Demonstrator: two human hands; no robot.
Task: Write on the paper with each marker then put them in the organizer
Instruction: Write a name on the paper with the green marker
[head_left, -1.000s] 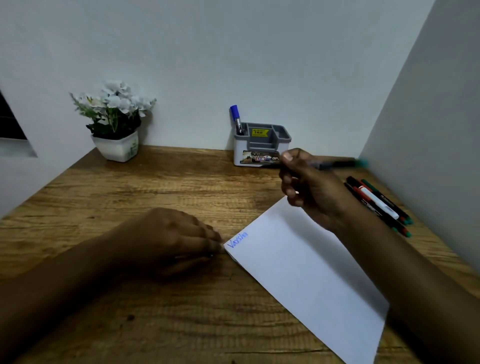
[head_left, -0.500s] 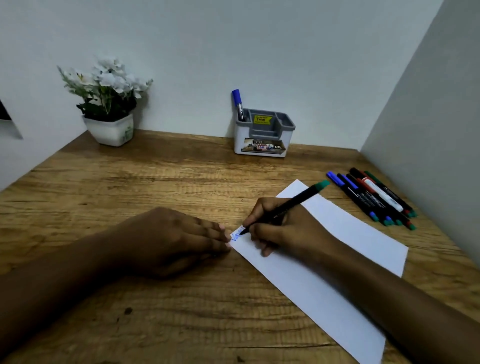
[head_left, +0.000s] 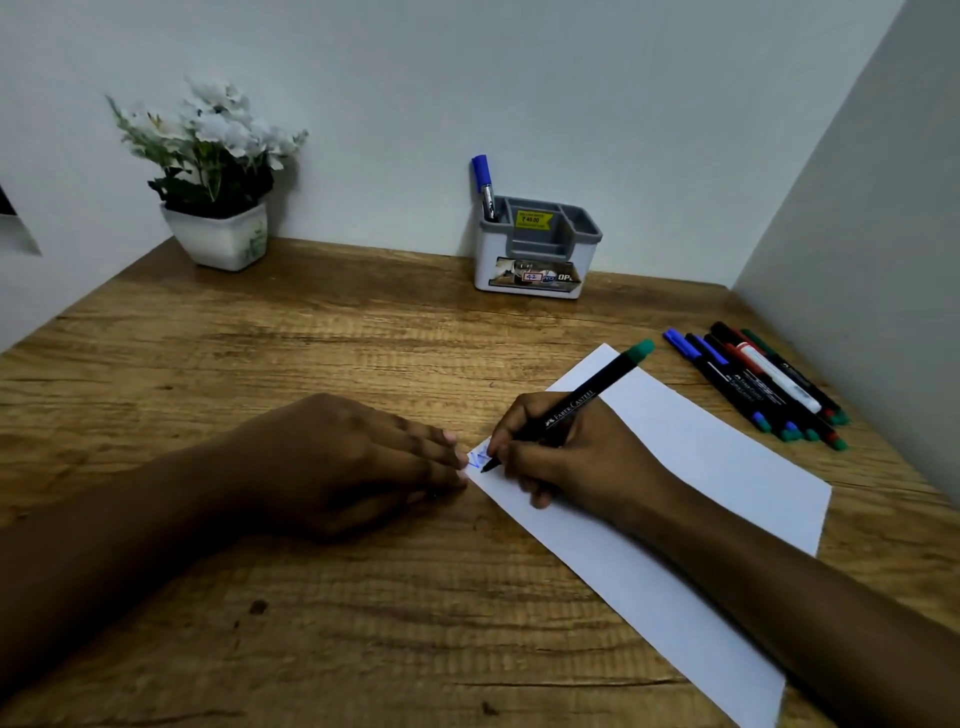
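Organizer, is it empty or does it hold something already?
Not empty: one blue-capped marker stands in the organizer's left compartment, cap up. No other marker sticks out of it.

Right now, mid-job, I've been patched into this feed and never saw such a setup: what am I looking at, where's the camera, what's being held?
There is no machine here: these are a person's two bare hands. The picture comes from a wide-angle camera worn on the person's head, looking forward and down. The right hand holds a green-capped marker in a writing grip, tip on the white paper beside blue writing. The left hand rests palm down, fingertips at the paper's corner. On the wooden desk, an organizer stands by the back wall with one blue marker upright in it; loose markers lie right of the paper; a potted plant sits back left.
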